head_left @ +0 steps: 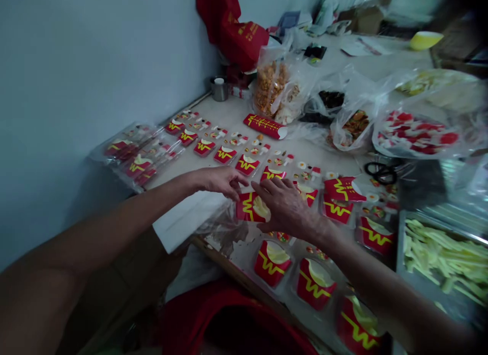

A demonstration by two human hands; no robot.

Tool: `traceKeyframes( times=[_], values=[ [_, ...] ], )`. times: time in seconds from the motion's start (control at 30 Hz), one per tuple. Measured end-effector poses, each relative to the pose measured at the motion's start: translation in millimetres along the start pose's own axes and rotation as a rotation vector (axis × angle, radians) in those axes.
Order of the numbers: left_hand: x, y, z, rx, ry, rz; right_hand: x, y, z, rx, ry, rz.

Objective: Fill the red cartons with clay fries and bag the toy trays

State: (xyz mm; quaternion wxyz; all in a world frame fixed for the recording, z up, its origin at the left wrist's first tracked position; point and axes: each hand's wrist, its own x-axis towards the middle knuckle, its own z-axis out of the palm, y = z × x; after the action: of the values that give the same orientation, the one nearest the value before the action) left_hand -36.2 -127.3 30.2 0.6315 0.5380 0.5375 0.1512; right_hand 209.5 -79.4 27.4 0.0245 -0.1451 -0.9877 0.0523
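Observation:
My left hand point(224, 182) reaches in with bent fingers, drawn close together at the upper left edge of a clear plastic pack holding a red fries carton point(246, 207) with a yellow zigzag. What lies between those fingertips is hard to see. This pack is turned sideways. From its right side my right hand point(285, 205) spreads over it, fingers stretched out and thumb apart. Around both hands lie rows of similar packs point(272, 263), some with tiny toy foods beside the carton. A white sheet point(190, 217) and clear film are below my left wrist.
Stacked packs point(137, 156) lie against the wall at left. A metal tray point(400, 253) of pale yellow strips point(442, 253) stands at right, near black-handled scissors point(381, 172). Behind are plastic bags of small pieces point(270, 88), a metal cup point(219, 89) and a red bag point(244, 39).

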Motion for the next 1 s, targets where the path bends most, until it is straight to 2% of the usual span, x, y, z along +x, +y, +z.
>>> traceKeyframes(
  times=[0.1,0.17,0.27,0.33,0.4,0.47,0.57,0.67,0.77,0.87,1.0],
  values=[
    [3.1,-0.4,-3.8,0.151,-0.007,0.035,9.9,-17.3,4.8,0.043,0.016,0.002],
    [2.5,-6.4,-4.5,0.279,0.118,0.142,18.5,-26.8,12.6,0.072,0.005,0.022],
    [-10.1,-18.3,-3.2,0.480,0.406,0.329,34.1,-36.0,28.0,0.079,-0.039,0.113],
    [-25.1,-26.8,3.7,0.627,0.672,0.378,47.1,-39.9,37.6,0.074,-0.057,0.199],
    [-39.2,-37.7,18.5,0.769,0.971,0.321,62.4,-43.9,45.3,0.073,-0.054,0.276],
    [-47.2,-52.1,38.3,0.842,1.139,0.192,78.2,-48.7,51.0,0.084,-0.038,0.325],
    [-46.1,-75.5,61.6,0.857,1.119,0.034,92.7,-55.4,55.3,0.099,-0.044,0.357],
    [-40.0,-87.2,65.5,0.872,1.080,-0.012,82.4,-55.2,54.1,0.048,-0.058,0.333],
    [-35.9,-82.5,60.5,0.964,1.041,-0.045,52.4,-48.1,50.0,0.009,-0.102,0.330],
    [-30.6,-70.6,59.0,1.024,0.982,-0.128,28.3,-42.1,50.4,0.041,-0.133,0.385],
    [-20.5,-56.6,59.5,1.055,0.882,-0.273,24.5,-40.0,61.4,0.091,-0.100,0.441]
  ],
)
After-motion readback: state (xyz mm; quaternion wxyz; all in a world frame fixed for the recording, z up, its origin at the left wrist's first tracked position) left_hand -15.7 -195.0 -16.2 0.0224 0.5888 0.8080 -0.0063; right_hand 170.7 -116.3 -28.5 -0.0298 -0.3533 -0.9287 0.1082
